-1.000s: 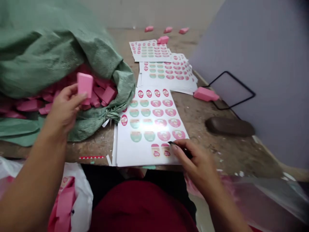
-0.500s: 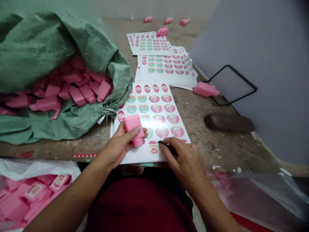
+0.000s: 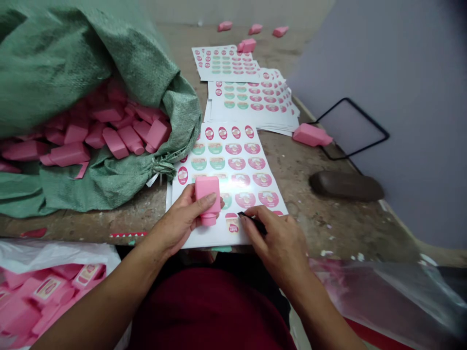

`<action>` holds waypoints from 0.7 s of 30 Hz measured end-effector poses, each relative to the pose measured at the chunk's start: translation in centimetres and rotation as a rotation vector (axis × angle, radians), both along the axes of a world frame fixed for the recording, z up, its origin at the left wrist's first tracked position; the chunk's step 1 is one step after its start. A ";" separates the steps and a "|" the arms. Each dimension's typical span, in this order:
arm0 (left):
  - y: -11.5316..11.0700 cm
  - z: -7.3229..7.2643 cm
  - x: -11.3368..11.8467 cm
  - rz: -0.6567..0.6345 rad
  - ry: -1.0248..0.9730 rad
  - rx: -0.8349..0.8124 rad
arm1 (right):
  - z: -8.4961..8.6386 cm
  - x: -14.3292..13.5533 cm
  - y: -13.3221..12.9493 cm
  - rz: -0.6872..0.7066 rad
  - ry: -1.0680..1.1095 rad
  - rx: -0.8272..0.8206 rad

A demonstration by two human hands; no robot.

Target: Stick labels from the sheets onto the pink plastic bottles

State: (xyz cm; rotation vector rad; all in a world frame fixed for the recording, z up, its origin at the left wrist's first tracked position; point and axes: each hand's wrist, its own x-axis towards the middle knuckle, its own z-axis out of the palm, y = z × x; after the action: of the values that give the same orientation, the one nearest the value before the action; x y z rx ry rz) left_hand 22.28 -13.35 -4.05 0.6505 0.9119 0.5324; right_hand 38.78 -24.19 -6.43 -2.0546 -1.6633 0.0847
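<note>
A pink bottle (image 3: pixel 208 189) is held in my left hand (image 3: pixel 188 214), its neck toward me and the thumb across its face. It is over the left part of a white sticker sheet (image 3: pixel 207 238) with pink, red and green labels. My right hand (image 3: pixel 279 238) grips a thin black tool (image 3: pixel 258 224) between thumb and fingers. The tool's tip is at the upper right of a small rectangular label (image 3: pixel 232 223) near the sheet's front edge. Whether the tip touches the label I cannot tell.
A green sack (image 3: pixel 142 58) full of pink bottles lies at the left. A white bag (image 3: pixel 58 253) holds labelled bottles at the lower left. More sheets (image 3: pixel 251 114) lie behind. At the right are a loose bottle (image 3: pixel 312 135), a black wire frame (image 3: pixel 368 114) and a dark case (image 3: pixel 345 185).
The pink bottle has moved slightly right and turned more upright in my left hand. My right hand and the black tool stay nearly where they were.
</note>
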 end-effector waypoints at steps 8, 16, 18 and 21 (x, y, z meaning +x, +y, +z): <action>0.3 -0.1 -0.1 0.049 -0.045 -0.027 | 0.1 0.4 -0.1 -0.011 0.065 -0.033; 0.1 -0.3 -0.2 0.055 -0.061 -0.028 | -0.1 -0.3 -0.1 0.033 -0.139 0.070; 0.1 -0.3 -0.2 0.053 -0.057 -0.029 | 0.0 -0.3 0.0 0.028 -0.144 0.070; 0.1 -0.3 -0.2 0.045 -0.056 -0.032 | 0.1 -0.4 0.0 0.022 -0.157 0.074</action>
State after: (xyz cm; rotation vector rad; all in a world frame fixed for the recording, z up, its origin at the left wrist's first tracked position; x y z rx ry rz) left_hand 22.07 -13.21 -4.34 0.5841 0.8823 0.5725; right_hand 38.36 -24.23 -6.28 -2.0333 -1.7549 -0.1323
